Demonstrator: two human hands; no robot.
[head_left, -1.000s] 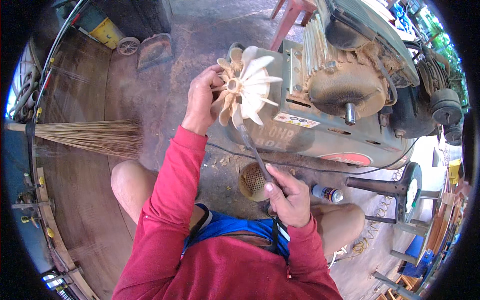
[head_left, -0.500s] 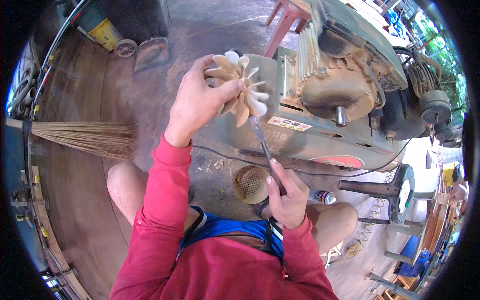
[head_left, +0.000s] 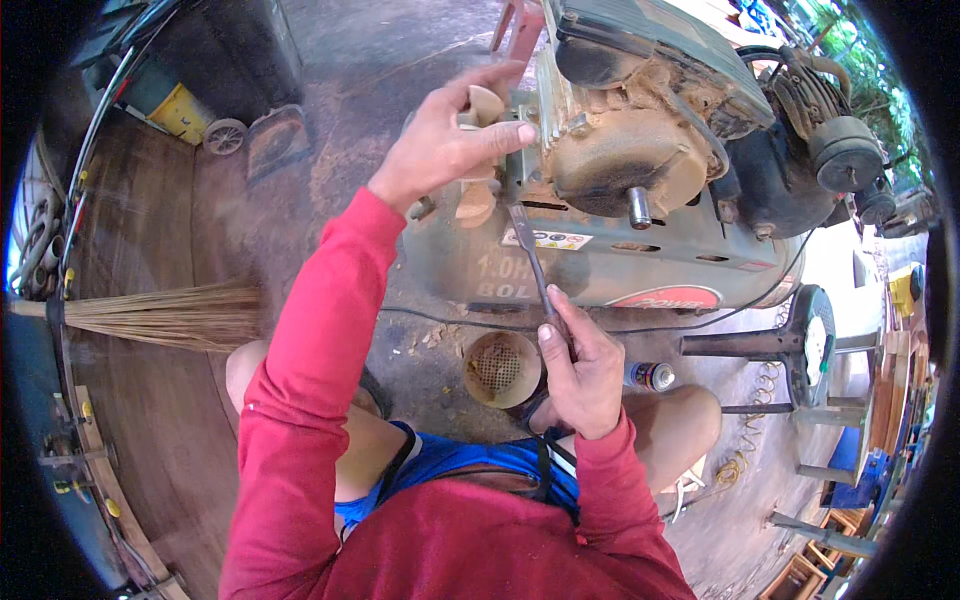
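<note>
My left hand grips a dusty plastic fan impeller, raised beside the motor housing and turned nearly edge-on, with much of it hidden by my fingers. My right hand is closed around a long, dark metal bar with a flattened end, which points up toward the impeller and the tank. The motor's bare shaft sticks out toward me, with reddish-brown dust on the housing around it.
The grey compressor tank lies before me, its pump at right. Below are a perforated round cover, a spray can and a black cord. A straw broom lies left; a red stool stands behind.
My left hand and the impeller have moved up and to the right, toward the motor, and the impeller has turned from face-on to edge-on. My right hand and bar have risen slightly.
</note>
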